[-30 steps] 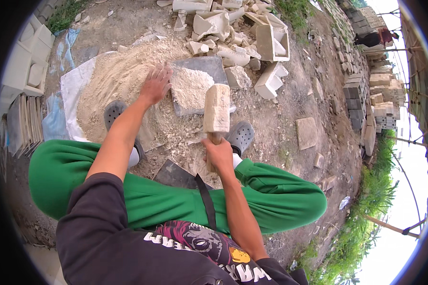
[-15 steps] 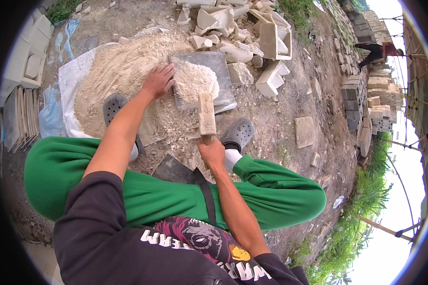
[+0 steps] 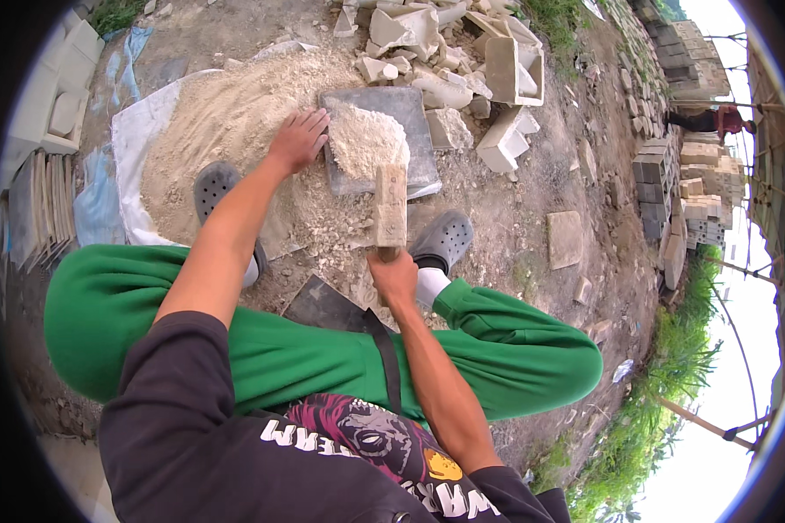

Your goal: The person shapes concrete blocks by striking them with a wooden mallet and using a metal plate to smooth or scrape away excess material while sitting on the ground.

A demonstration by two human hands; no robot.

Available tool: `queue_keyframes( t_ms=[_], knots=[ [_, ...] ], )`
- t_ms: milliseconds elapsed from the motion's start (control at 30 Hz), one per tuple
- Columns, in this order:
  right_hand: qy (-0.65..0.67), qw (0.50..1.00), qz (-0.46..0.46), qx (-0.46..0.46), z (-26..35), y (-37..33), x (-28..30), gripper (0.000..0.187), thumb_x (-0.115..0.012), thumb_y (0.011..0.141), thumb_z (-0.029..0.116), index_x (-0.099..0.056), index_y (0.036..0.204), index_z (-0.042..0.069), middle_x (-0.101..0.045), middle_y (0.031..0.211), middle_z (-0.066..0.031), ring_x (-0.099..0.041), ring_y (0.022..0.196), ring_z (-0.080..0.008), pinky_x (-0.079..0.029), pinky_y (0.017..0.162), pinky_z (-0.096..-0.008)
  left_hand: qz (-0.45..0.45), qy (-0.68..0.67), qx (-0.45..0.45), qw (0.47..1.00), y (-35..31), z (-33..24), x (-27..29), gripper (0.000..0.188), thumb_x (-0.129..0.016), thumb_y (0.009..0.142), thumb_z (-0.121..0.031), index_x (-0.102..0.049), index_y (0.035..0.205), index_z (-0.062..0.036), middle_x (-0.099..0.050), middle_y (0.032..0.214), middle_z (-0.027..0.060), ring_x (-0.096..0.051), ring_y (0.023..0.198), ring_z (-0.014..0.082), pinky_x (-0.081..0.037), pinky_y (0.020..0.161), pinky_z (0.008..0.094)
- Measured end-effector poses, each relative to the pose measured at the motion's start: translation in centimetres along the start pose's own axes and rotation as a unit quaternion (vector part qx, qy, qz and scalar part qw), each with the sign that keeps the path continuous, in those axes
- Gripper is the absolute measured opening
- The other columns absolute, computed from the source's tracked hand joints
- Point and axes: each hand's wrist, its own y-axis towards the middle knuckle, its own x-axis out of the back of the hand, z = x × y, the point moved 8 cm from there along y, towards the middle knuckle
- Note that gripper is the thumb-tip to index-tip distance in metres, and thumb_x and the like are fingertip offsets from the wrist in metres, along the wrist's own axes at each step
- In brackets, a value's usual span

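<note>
My right hand (image 3: 394, 279) is closed round the short handle of a wooden mallet (image 3: 391, 206). The mallet's pale, worn block head is over the near edge of a dark square slab (image 3: 340, 177). On that slab lies a heap of crushed, off-white material (image 3: 366, 142), part powder and part small bits. My left hand (image 3: 298, 139) has its fingers stretched out, at the slab's left edge beside the heap. It holds nothing. Left of it, a wide mound of pale powder (image 3: 227, 122) covers a white sheet (image 3: 131, 166).
Broken pale blocks (image 3: 436, 61) are piled beyond the slab. My feet in grey clogs (image 3: 445, 240) flank the work spot. A dark flat piece (image 3: 323, 305) lies before me. Thin boards (image 3: 44, 205) stand at left. Stacked blocks (image 3: 654, 187) and a person (image 3: 715, 120) are at far right.
The view has shifted slightly. My hands and the mallet keep nearly the same place against the slab. The person in the background has changed position.
</note>
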Motion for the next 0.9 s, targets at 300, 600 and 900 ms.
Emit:
queue_keyframes(
  t_ms=[300,600,900],
  knots=[
    [-0.02,0.982,0.142,-0.121,-0.7,0.4,-0.9,0.051,-0.071,0.077,0.041,-0.07,0.1,-0.004,-0.072,0.095,-0.0275,-0.07,0.097,-0.042,-0.053,0.086,-0.0483,-0.001,0.003,0.014,1.0,-0.2,-0.2,0.0,0.05,-0.041,0.104,-0.034,-0.045,0.148,-0.01,-0.042,0.155,0.007,-0.037,0.143,0.0243,-0.023,0.121,0.0446],
    [0.005,0.99,0.066,-0.121,-1.2,0.1,-0.6,0.053,-0.071,0.077,0.043,-0.07,0.099,-0.005,-0.071,0.095,-0.0288,-0.069,0.097,-0.0437,-0.053,0.086,-0.0483,-0.025,-0.019,0.019,0.999,-0.1,-0.6,0.0,0.05,-0.042,0.103,-0.034,-0.047,0.145,-0.0077,-0.043,0.154,0.0086,-0.037,0.143,0.025,-0.025,0.119,0.0442],
    [-0.023,0.989,0.082,-0.12,-0.8,-0.1,-1.0,0.054,-0.07,0.078,0.043,-0.069,0.104,-0.004,-0.071,0.101,-0.0291,-0.067,0.101,-0.045,-0.052,0.088,-0.0492,-0.053,-0.048,0.047,0.996,0.0,-1.0,0.4,0.047,-0.045,0.102,-0.032,-0.051,0.14,-0.0049,-0.045,0.151,0.0115,-0.038,0.142,0.0271,-0.026,0.119,0.0445]
  ],
)
